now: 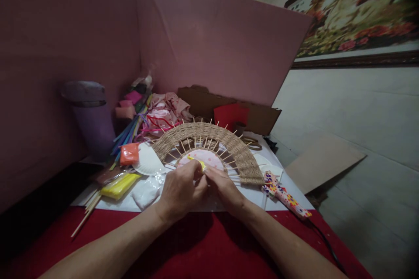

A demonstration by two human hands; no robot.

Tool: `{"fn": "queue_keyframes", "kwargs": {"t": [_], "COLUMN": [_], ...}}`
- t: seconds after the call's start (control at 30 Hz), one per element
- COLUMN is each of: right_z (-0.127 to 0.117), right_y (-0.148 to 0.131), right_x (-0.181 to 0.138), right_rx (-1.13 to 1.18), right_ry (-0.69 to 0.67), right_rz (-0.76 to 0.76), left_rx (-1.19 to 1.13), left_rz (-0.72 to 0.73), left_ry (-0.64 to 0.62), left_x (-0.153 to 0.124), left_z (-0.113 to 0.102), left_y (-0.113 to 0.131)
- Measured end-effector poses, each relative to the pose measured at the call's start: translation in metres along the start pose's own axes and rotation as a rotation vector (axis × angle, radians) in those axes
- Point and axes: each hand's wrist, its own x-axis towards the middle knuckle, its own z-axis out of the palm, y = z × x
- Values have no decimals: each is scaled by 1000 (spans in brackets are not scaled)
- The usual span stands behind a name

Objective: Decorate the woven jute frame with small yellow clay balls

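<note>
My left hand (183, 188) and my right hand (225, 187) meet in front of me, fingers closed on a small yellow piece (200, 165). Its material is hard to make out, and much of it is hidden by the fingers. Just beyond them lies a pale pink, red-dotted half disc (209, 155). Thin wooden sticks spread from the disc like rays. Brown twine is woven through them into a wide arched band (196, 131), making a fan shape. The stick ends stick out past the outer edge of the twine.
To the left are a yellow packet (119, 185), an orange packet (129, 154), a white pleated paper plate (149, 160), loose sticks (85, 218) and a purple cup (93, 126). Pink cloth (168, 109) is heaped behind. Scissors (252, 142) and a flower-patterned, corded tool (286, 197) lie right.
</note>
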Motion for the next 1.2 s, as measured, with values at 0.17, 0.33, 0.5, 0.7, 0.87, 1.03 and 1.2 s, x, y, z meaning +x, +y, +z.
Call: {"fn": "queue_keyframes", "kwargs": {"t": [0.17, 0.33, 0.5, 0.7, 0.87, 1.03, 1.2], "right_z": [3, 5, 5, 5, -1, -1, 4], "right_y": [-3, -5, -1, -8, -11, -6, -7], "right_x": [-1, -7, -10, -9, -12, -14, -12], "right_rx": [-191, -777, -831, -586, -1146, -1221, -979], "right_ry": [-28, 146, 266, 66, 79, 182, 171], "right_rz": [-50, -287, -339, -142, -429, -568, -379], "left_rx": [-157, -371, -457, -477, -573, -667, -495], "left_rz": [-110, -251, -289, -129, -320, -442, -167], "left_ry": [24, 46, 23, -90, -21, -110, -31], "left_x": [4, 8, 8, 9, 11, 10, 9], "left_z": [-1, 1, 0, -4, -3, -5, -6], "left_y": [-3, -8, -6, -8, -9, -2, -4]}}
